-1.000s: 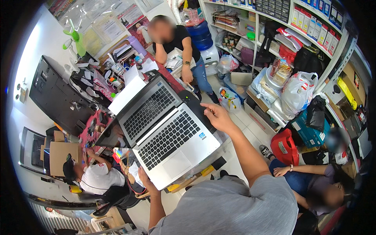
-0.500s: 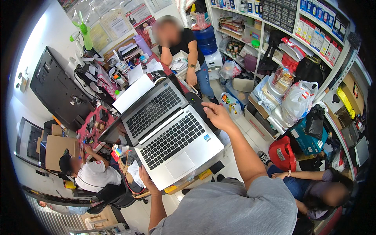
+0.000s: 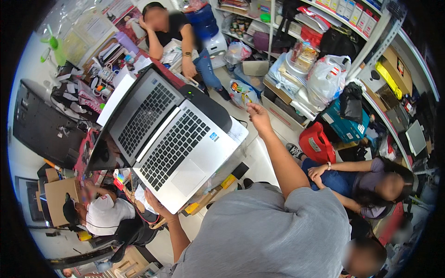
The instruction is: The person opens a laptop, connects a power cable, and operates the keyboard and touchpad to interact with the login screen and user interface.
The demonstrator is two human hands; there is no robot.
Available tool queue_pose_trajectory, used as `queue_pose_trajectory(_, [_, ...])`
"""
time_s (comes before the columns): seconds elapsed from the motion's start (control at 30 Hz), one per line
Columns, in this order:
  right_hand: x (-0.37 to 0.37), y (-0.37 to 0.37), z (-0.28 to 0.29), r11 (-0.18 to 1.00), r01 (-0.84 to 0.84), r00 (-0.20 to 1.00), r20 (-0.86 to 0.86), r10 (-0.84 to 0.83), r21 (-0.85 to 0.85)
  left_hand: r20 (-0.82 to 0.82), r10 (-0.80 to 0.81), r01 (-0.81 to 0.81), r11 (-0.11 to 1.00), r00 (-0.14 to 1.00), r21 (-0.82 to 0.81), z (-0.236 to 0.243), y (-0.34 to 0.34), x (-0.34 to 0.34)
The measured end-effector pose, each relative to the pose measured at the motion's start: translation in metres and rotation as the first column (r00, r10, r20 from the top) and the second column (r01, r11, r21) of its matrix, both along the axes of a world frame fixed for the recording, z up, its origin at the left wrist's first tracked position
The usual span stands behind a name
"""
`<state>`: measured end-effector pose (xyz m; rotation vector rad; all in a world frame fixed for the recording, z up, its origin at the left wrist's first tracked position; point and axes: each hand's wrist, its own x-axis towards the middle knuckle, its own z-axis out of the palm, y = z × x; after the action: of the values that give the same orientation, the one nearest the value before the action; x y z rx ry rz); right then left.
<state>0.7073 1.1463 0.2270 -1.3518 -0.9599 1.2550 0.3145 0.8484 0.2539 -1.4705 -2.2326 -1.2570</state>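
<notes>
An open silver laptop (image 3: 185, 176) with black keys is tilted in front of me, and its dark glossy screen (image 3: 143, 109) mirrors the keyboard. My left hand (image 3: 158, 204) grips the laptop's near left corner, thumb at the edge and the other fingers hidden beneath. Off to the laptop's right, touching nothing else, my right hand (image 3: 260, 119) is raised with thumb and fingertips drawn together; whatever is between them, if anything, is too small to see. Behind the laptop's right edge is a black device (image 3: 204, 99) with a small green light.
Across the cluttered desk sits a person in black (image 3: 178, 34); a person in white (image 3: 109, 213) works at the left. Another person (image 3: 366, 185) sits at the right beside a red bag (image 3: 317, 143). Plastic bags (image 3: 327, 78) and boxes crowd the shelves. A large dark panel (image 3: 46, 123) leans at the left.
The view has swung, so the laptop and desk now appear further left. My right hand has moved away from the laptop's right edge, its fingers closing together. The left hand keeps its grip.
</notes>
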Motion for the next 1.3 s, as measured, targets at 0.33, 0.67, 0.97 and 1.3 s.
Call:
queue_pose_trajectory(0.33, [-0.010, 0.003, -0.099, 0.971, -0.134, 0.983, 0.096, 0.155, -0.197, -0.093, -0.097, 0.102, 0.994, 0.991, 0.049, -0.001, -0.003, -0.009])
queue_pose_trajectory(0.67, [-0.017, -0.003, -0.176, 0.951, -0.180, 0.984, -0.041, 0.175, -0.252, -0.097, -0.028, 0.026, 0.999, 0.995, -0.027, 0.010, 0.005, 0.003])
queue_pose_trajectory(0.97, [-0.016, -0.013, -0.116, 0.903, -0.273, 0.961, -0.047, 0.273, -0.332, -0.004, -0.005, 0.005, 1.000, 1.000, 0.006, 0.003, 0.001, 0.002])
queue_pose_trajectory(1.3, [-0.019, -0.026, -0.119, 0.967, -0.196, 0.978, 0.043, 0.206, -0.160, -0.055, -0.017, 0.014, 0.998, 0.998, -0.064, 0.019, 0.007, 0.009])
